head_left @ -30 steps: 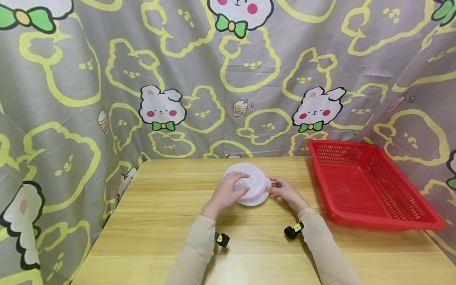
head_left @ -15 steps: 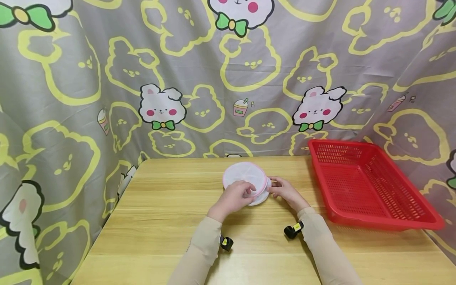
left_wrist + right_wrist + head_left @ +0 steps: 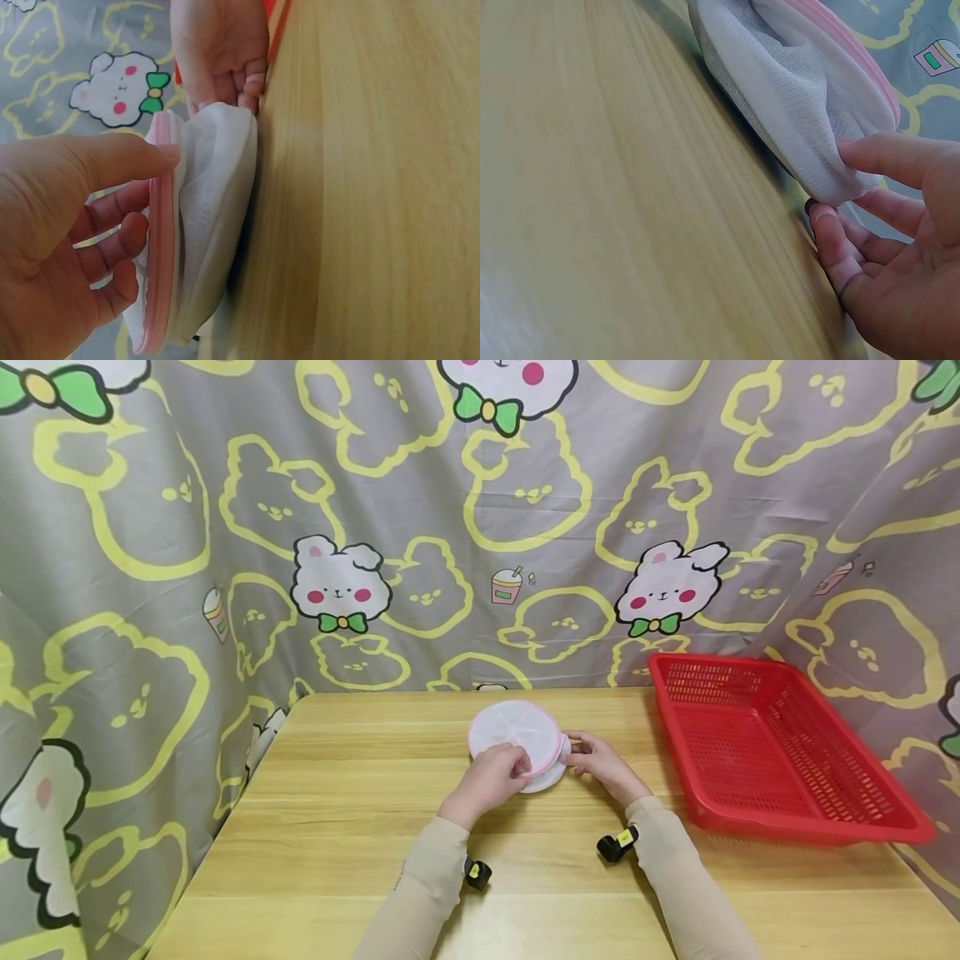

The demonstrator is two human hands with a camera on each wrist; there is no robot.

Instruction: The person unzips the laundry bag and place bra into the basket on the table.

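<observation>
A round white mesh laundry bag (image 3: 517, 722) with a pink zipper round its top edge stands on the wooden table, its top facing up. My left hand (image 3: 491, 781) is at the near side of the bag, pinching the rim. In the left wrist view the thumb lies on the pink zipper (image 3: 160, 247) and the fingers curl behind it; a zipper pull cannot be made out. On the bag's right side, my right hand (image 3: 603, 767) holds the mesh wall between thumb and fingers, as the right wrist view shows on the mesh (image 3: 780, 97).
A red perforated plastic basket (image 3: 813, 827) stands at the right of the table (image 3: 315, 827). A grey curtain (image 3: 420, 502) with rabbit prints hangs behind and along both sides. Each wrist wears a small black camera (image 3: 617, 845).
My left hand has slid from the bag's top left to its near rim, going right and a little toward me, and its fingers have curled in. The right hand stays in place.
</observation>
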